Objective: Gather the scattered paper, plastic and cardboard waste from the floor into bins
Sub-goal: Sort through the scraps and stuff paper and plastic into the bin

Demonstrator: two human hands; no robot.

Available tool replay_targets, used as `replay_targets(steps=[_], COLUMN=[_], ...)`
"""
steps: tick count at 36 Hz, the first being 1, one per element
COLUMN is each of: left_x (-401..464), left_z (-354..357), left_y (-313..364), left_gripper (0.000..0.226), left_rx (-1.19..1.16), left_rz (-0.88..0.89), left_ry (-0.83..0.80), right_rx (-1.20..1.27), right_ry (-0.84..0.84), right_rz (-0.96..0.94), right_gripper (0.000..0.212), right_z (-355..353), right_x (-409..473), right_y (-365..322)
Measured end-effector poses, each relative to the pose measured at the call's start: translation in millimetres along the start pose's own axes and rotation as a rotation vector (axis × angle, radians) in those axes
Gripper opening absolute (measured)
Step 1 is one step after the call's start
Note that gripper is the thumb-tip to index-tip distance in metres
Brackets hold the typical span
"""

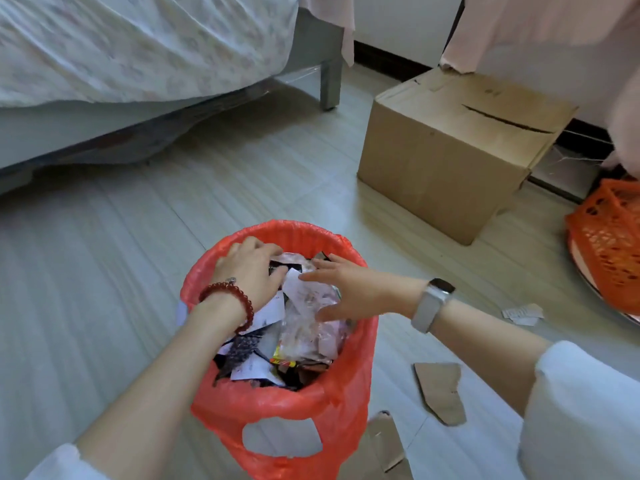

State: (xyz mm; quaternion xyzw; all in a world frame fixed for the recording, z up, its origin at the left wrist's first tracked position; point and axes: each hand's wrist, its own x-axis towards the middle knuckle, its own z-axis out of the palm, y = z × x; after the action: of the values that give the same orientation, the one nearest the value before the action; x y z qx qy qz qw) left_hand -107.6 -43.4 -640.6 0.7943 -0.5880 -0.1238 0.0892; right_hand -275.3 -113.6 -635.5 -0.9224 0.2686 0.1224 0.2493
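A bin lined with a red plastic bag stands on the floor in front of me, heaped with paper scraps and clear plastic wrappers. My left hand, with a red bead bracelet at the wrist, lies palm down on the far left of the heap. My right hand, with a watch at the wrist, presses on the wrappers with fingers spread and straight. Two torn cardboard pieces lie on the floor, one to the right of the bin and one at its base. A small paper scrap lies farther right.
A closed cardboard box stands behind the bin to the right. An orange mesh basket sits at the right edge. A bed with a pale sheet fills the upper left, its grey leg on the floor.
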Motion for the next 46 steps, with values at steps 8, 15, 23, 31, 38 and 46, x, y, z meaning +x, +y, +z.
replay_targets(steps=[8, 15, 23, 31, 38, 46], left_x=[48, 63, 61, 60, 50, -20], left_z=[38, 181, 310, 317, 277, 134], left_y=[157, 277, 271, 264, 261, 254], left_gripper=[0.033, 0.047, 0.078, 0.080, 0.061, 0.038], left_rx=[-0.233, -0.137, 0.233, 0.251, 0.057, -0.305], left_rz=[0.152, 0.207, 0.015, 0.024, -0.009, -0.086], left_ry=[0.140, -0.388, -0.634, -0.567, -0.649, -0.452], right_rx=[0.342, 0.341, 0.226, -0.007, 0.303, 0.989], right_ry=[0.545, 0.461, 0.331, 0.392, 0.367, 0.414], right_rz=[0.262, 0.790, 0.881, 0.867, 0.842, 1.059], right_gripper=[0.025, 0.033, 0.058, 0.032, 0.032, 0.027], right_z=[-20, 93, 150, 170, 181, 119], right_x=[-74, -159, -173, -151, -183, -225], right_y=[126, 307, 411, 407, 324, 184])
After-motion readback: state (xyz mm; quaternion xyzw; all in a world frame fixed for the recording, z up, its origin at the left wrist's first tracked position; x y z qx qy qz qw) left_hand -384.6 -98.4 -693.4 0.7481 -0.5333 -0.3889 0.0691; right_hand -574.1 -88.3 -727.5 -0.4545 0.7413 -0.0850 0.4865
